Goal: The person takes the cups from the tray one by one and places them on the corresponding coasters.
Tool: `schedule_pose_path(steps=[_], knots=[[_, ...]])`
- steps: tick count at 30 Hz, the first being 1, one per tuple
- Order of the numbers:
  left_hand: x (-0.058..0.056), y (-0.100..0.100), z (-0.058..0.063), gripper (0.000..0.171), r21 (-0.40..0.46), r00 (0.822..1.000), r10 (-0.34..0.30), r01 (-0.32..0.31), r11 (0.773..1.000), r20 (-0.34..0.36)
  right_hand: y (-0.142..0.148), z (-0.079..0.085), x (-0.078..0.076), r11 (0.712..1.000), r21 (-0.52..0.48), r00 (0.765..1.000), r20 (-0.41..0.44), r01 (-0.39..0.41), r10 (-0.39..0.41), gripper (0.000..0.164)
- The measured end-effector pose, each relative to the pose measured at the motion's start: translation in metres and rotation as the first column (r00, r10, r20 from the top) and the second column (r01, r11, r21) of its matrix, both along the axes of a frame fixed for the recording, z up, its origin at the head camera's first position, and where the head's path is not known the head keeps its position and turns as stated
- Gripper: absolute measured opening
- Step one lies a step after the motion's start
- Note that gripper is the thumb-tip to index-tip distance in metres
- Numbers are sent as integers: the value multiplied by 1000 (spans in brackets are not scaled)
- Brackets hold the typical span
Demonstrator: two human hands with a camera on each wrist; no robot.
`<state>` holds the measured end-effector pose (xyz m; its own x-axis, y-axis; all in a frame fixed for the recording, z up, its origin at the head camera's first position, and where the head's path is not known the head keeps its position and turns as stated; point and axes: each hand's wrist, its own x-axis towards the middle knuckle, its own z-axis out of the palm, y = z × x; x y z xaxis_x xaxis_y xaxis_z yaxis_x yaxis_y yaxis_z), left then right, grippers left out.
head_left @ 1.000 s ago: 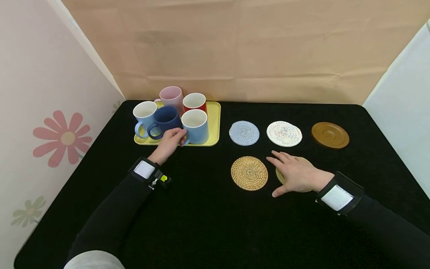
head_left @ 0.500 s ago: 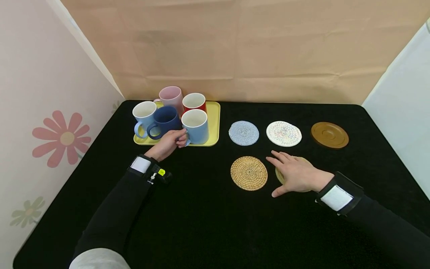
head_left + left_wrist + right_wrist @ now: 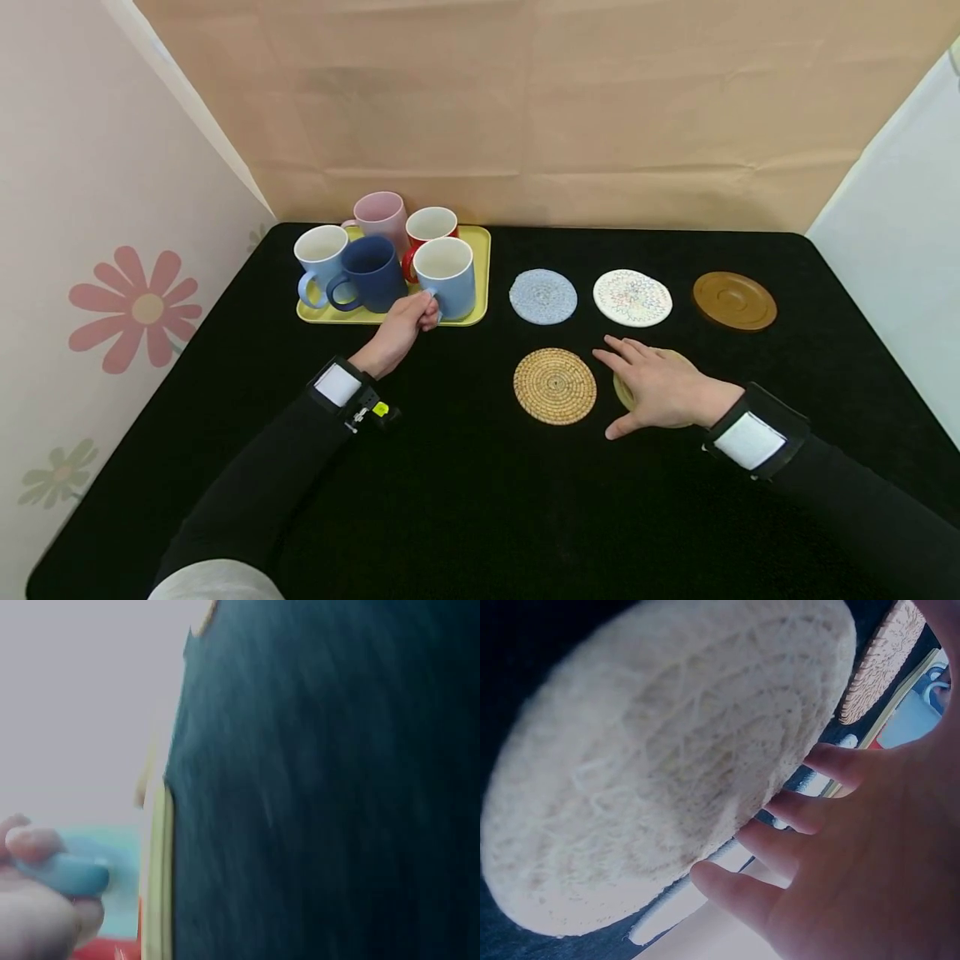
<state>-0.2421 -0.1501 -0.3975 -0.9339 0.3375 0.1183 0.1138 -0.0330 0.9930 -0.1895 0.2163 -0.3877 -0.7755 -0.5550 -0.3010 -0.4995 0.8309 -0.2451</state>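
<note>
By its handle, my left hand [image 3: 397, 333] pinches a light blue mug [image 3: 450, 287] with a white inside, at the front right of a yellow tray [image 3: 482, 258]. The left wrist view is blurred, but the thumb and fingers close around the blue handle [image 3: 75, 876]. Whether the mug's base touches the tray cannot be told. Over on the right, my right hand [image 3: 663, 387] hovers or rests over a pale round woven coaster [image 3: 667, 765], fingers spread and hiding most of it in the head view. Its fingertips lie along the coaster's edge in the right wrist view.
Sharing the tray are a dark blue mug [image 3: 378, 279], another light blue mug [image 3: 322, 265], a pink mug [image 3: 382, 218] and a red mug [image 3: 432, 223]. Coasters lie between and beyond the hands: straw [image 3: 555, 387], blue [image 3: 543, 297], white patterned [image 3: 632, 297], brown wooden [image 3: 735, 301].
My left hand has taken hold of the light blue mug's handle, and the mug has shifted slightly right and up, showing the red mug's handle. The right hand has stayed put.
</note>
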Motion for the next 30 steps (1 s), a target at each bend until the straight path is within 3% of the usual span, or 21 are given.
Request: schedule_pose_path(steps=[7, 12, 22, 27, 30], knots=[[4, 37, 8, 31, 80, 995, 100, -98, 992, -19, -1, 1, 0, 1000, -7, 1000, 6, 2, -2, 111], [6, 68, 11, 29, 74, 994, 111, -109, 991, -24, -2, 2, 2, 1000, -3, 1000, 3, 0, 0, 110], [2, 131, 5, 26, 89, 983, 176, -181, 979, 60, -2, 2, 3, 1000, 1, 999, -41, 25, -25, 111], [-1, 154, 3, 25, 79, 970, 239, -241, 967, 36, -2, 4, 0, 1000, 13, 998, -66, 16, -15, 110], [-1, 164, 3, 25, 63, 962, 274, -274, 960, 13, -6, 9, -11, 1000, -12, 990, -138, 6, -7, 100]])
